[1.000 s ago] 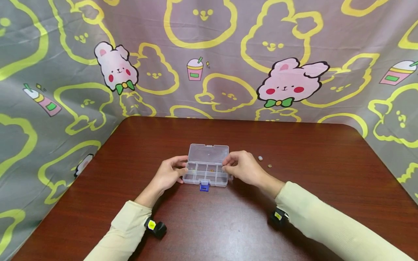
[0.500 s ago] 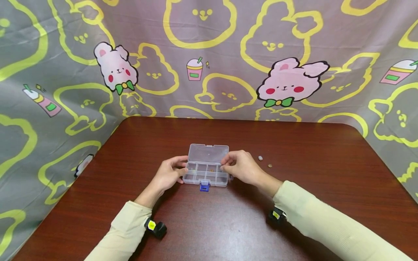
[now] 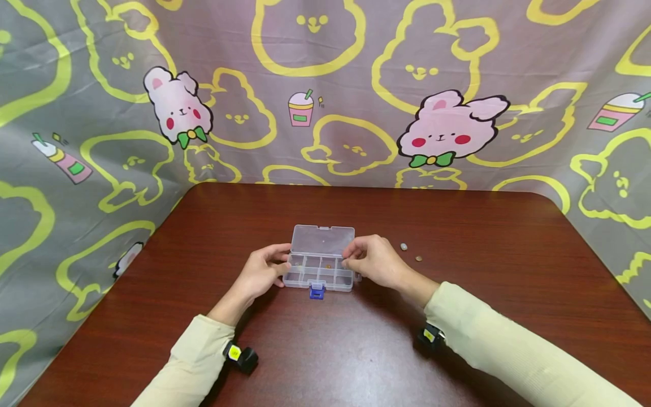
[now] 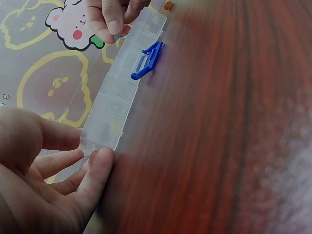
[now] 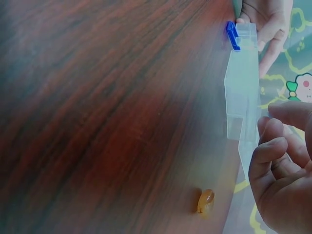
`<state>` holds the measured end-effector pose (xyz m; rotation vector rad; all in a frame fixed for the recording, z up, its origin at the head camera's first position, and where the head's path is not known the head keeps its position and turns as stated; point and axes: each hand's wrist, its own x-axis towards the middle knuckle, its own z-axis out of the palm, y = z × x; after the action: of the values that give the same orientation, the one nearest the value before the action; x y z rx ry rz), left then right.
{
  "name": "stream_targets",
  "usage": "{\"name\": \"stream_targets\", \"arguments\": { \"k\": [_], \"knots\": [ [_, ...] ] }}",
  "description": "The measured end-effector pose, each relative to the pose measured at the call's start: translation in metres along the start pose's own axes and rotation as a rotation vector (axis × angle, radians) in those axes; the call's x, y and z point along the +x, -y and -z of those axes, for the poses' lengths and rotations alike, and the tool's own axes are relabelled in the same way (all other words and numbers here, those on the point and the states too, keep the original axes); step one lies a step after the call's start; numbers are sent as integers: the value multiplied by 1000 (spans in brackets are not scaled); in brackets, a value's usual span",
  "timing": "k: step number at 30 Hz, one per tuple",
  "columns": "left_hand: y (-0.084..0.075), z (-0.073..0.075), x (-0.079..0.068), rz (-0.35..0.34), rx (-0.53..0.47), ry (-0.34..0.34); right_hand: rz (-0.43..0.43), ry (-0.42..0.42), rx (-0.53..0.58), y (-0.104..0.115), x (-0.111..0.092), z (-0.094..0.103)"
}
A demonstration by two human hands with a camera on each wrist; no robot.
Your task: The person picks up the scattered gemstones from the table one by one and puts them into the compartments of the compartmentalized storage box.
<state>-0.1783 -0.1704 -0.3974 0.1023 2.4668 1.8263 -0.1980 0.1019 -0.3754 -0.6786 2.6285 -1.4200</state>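
Observation:
A clear plastic compartment box (image 3: 310,278) lies on the table with its lid (image 3: 323,239) raised at the back and a blue latch (image 3: 317,292) hanging at the front. My left hand (image 3: 261,269) grips its left end between thumb and fingers. Over the back right compartment, my right hand (image 3: 373,261) pinches a small bluish stone (image 4: 116,37), mostly hidden by the fingertips. A small orange stone (image 3: 328,266) sits in a back compartment. Something tiny and pale yellowish (image 3: 298,264) shows in the back left one.
Right of the box, a whitish stone (image 3: 404,247) and an amber stone (image 3: 419,258) lie loose on the brown table (image 3: 335,350). A patterned curtain (image 3: 351,85) hangs behind and along the sides.
My right hand has shifted slightly left, further over the box, still pinching the small stone. My left hand keeps its grip. The head view has turned a little.

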Motion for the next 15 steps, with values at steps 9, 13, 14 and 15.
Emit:
{"name": "stream_targets", "arguments": {
  "k": [9, 13, 14, 15],
  "knots": [
    [1, 0, 0, 5, -4, -1, -12, 7, -3, -2, -3, 2],
    [0, 0, 0, 4, -3, 1, -13, -7, -17, -3, -5, 5],
    [0, 0, 0, 3, -3, 1, -14, -8, -18, -3, -5, 6],
    [0, 0, -1, 4, -2, 2, -14, -7, -16, -4, -6, 7]
  ]
}}
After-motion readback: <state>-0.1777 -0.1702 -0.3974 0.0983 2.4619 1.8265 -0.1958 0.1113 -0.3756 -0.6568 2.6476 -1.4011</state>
